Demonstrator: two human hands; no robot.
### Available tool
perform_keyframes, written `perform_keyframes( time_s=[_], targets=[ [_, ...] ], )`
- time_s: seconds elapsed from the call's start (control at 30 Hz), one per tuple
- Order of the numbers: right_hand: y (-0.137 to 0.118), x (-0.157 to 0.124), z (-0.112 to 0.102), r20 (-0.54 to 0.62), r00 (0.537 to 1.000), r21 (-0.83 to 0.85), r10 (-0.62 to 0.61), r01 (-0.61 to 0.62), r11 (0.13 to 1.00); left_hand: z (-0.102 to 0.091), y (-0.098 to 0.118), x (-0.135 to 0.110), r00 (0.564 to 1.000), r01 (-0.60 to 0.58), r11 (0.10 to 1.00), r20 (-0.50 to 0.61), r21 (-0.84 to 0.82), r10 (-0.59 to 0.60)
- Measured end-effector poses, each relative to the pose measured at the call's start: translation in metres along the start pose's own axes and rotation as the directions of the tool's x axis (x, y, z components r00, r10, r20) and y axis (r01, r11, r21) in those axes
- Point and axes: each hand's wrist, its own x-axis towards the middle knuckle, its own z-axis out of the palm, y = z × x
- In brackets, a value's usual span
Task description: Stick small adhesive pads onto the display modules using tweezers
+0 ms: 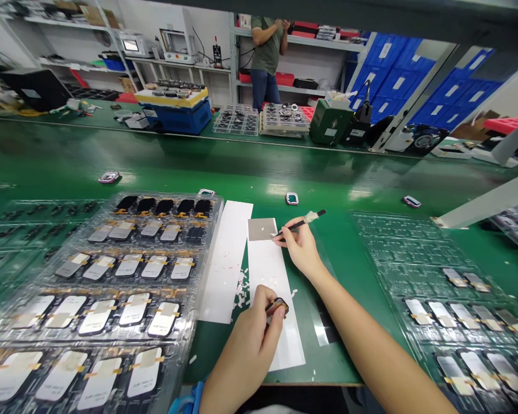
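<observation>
Right hand (296, 248), wrist bent, pinching a black tool (303, 223)

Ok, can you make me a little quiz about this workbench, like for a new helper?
1. What does the right hand hold: a black stick or a spoon?
2. True or false: the grey square lies on the white strip.
3. How many black pieces sit in the back row of the tray on the left?

Key: 1. Black stick. 2. True. 3. Five.
</observation>
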Motion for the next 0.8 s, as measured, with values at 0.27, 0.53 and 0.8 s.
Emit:
perform_keyframes(
  time_s=[0.27, 0.53, 0.8],
  targets=[
    [-0.031, 0.001, -0.005, 0.138, 0.989, -0.012, -0.048, 0.051, 0.999, 0.0, -0.003, 0.003, 0.998, -0.055, 0.998, -0.028, -0.016, 0.054],
    [-0.03, 0.001, -0.004, 0.259, 0.962, -0.095, -0.086, 0.114, 0.989, 0.002, -0.004, 0.004, 0.999, -0.038, 0.999, -0.028, 0.004, 0.038],
    [-0.02, 0.007, -0.004, 0.273, 0.961, -0.07, -0.043, 0.065, 0.995, 0.001, -0.004, 0.003, 1.0, -0.018, 1.0, -0.023, -0.004, 0.018]
  ],
)
